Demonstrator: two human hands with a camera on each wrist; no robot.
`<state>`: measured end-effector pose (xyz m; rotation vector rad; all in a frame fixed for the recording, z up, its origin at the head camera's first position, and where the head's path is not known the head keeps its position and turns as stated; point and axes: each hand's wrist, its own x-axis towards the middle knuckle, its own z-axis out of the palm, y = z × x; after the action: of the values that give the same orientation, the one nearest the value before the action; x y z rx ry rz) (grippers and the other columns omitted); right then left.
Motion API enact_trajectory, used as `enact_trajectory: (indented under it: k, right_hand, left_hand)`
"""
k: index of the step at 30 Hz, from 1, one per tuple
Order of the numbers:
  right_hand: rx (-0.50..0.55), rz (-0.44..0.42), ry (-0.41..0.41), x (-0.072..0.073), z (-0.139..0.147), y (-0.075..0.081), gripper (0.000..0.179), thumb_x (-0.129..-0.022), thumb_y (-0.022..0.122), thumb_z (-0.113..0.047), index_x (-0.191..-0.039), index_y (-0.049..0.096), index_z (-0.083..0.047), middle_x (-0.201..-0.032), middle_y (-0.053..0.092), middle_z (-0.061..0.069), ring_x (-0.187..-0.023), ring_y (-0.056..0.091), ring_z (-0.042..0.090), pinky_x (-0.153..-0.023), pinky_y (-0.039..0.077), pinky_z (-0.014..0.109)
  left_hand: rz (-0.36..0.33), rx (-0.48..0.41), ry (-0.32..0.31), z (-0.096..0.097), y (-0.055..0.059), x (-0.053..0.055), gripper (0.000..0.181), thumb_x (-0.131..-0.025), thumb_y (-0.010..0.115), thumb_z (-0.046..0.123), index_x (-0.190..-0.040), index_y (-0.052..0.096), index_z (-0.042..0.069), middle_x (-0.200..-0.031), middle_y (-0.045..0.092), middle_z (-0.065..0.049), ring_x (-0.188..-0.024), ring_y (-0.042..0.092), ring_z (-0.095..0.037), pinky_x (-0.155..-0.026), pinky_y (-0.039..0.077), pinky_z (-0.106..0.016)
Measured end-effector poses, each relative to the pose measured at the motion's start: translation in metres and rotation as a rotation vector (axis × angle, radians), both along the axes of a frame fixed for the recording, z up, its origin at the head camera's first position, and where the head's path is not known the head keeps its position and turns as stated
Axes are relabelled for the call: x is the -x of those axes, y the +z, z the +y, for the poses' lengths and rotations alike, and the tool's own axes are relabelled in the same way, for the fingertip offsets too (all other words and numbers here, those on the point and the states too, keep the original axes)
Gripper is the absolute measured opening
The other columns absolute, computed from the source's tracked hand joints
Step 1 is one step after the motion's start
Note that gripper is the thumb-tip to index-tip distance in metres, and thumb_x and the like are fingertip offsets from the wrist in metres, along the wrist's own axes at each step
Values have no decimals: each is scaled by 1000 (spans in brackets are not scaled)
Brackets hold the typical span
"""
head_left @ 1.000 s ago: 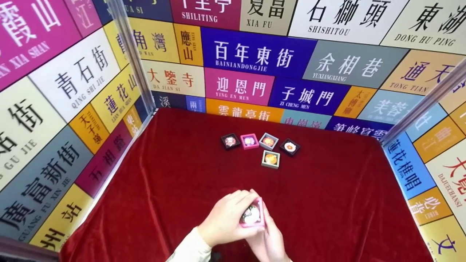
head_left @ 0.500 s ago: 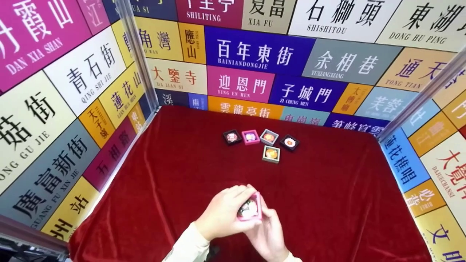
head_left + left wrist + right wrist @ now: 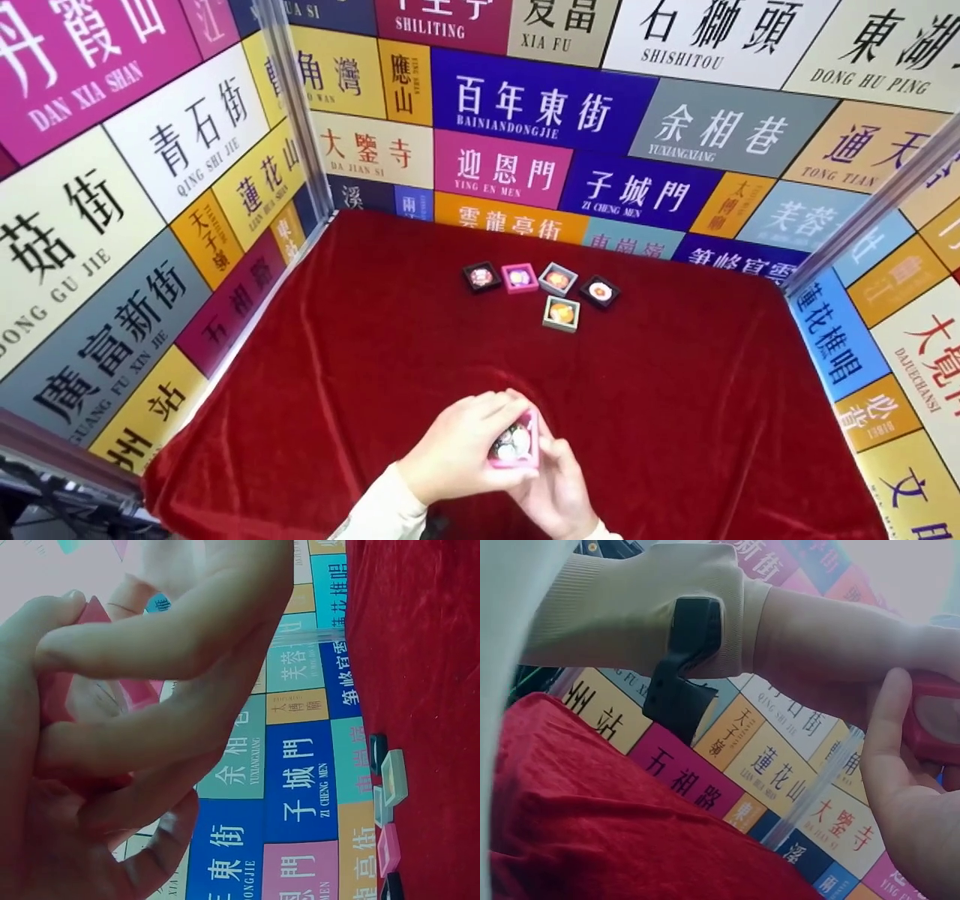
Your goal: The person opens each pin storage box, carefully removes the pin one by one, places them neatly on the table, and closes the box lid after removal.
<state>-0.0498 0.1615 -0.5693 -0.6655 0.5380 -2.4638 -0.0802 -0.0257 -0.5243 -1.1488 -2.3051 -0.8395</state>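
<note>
In the head view, a small square box with a pink rim (image 3: 535, 439) is held upright and tilted near the front of the table. A round dark-and-white piece (image 3: 511, 444) shows inside it. My left hand (image 3: 454, 448) grips the box from the left, fingers over its far side and thumb along the near edge. From the right and below, my right hand (image 3: 556, 484) holds it too, partly hidden behind the left. Close up, the left wrist view has bent fingers around the pink box (image 3: 91, 613); the right wrist view shows its red-pink side (image 3: 930, 690) with a pale disc.
Several small square boxes lie toward the back: a black one (image 3: 481, 288), a pink one (image 3: 520, 289), a grey one (image 3: 558, 290), another black one (image 3: 613, 293) and a grey-green one (image 3: 561, 326). Red velvet cloth (image 3: 390, 337) covers the table. Sign-printed panels (image 3: 540, 101) wall three sides.
The right hand's fingers have drawn a little lower along the box's right side. Both hands keep hold of the pink box. The head view has shifted slightly; the boxes at the back lie as before.
</note>
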Motion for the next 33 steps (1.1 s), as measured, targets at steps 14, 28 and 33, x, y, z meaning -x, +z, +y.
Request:
enact_trajectory:
  k: [14, 28, 33]
  right_hand:
    - [-88, 34, -30, 6, -7, 11, 59, -113, 32, -17, -172, 33, -26, -175, 33, 2, -157, 35, 24, -123, 34, 54]
    - [-24, -2, -56, 7, -3, 8, 60, -111, 42, -22, -171, 34, -27, -172, 37, 3, -153, 40, 23, -121, 37, 47]
    - [-36, -71, -123, 7, -12, 17, 61, -107, 41, -21, -168, 39, -24, -170, 39, 4, -154, 39, 22, -124, 34, 44]
  left_hand:
    - [-39, -50, -2, -14, 5, 12, 69, -86, 88, 54, -136, 71, 9, -117, 70, -2, -102, 67, -18, -91, 58, -37]
    - [-64, -14, -4, -2, 7, 18, 70, -89, 85, 58, -139, 71, 11, -119, 71, -2, -101, 67, -18, -89, 58, -36]
    - [-35, -18, -18, -6, 11, 23, 72, -86, 88, 56, -138, 71, 10, -119, 70, -2, -97, 66, -18, -88, 58, -34]
